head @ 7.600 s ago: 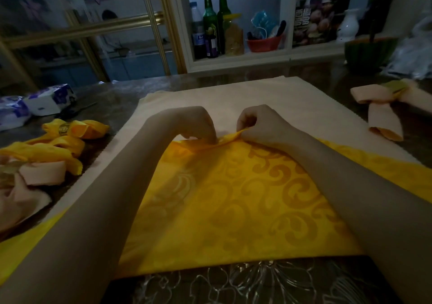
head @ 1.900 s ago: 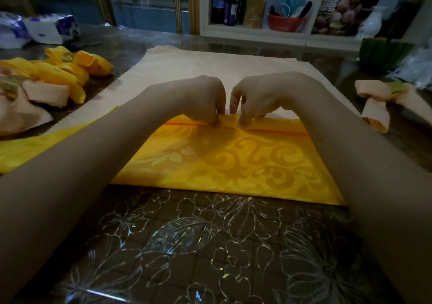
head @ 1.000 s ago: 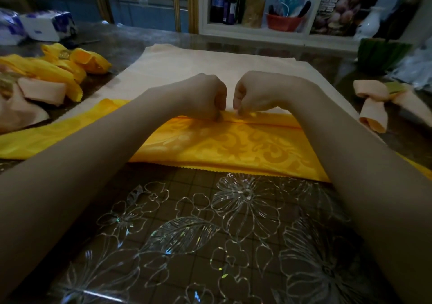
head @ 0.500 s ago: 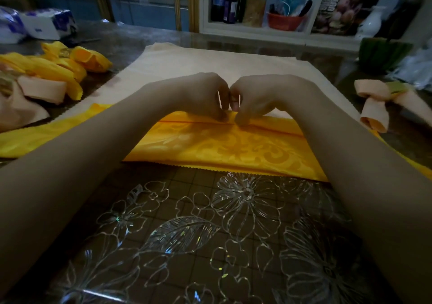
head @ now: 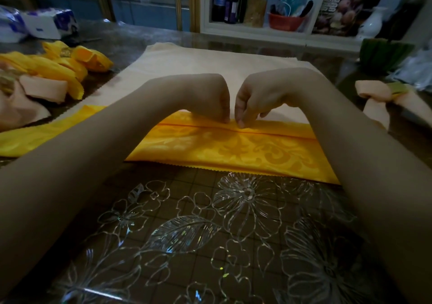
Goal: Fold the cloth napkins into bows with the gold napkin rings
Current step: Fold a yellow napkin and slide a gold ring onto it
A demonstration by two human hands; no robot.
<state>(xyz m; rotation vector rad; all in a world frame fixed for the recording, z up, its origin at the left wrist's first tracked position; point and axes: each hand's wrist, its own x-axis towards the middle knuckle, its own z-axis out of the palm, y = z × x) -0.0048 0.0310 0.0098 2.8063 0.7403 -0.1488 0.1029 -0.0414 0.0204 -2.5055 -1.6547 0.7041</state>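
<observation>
The yellow napkin (head: 233, 149), lying on a cream cloth (head: 210, 62) on the table (head: 210, 233), has been narrowed to a long band, both edges brought to a centre seam, so the bow strip is judged nearly ready. The seam is pinched by the right hand (head: 259, 97); the thumb and fingertips of the left hand (head: 208, 97) are hidden, so its hold cannot be told

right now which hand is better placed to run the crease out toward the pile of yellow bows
Left, likely. The left hand pinches the fold of the yellow napkin on that side; the right hand would have to cross it.
</observation>
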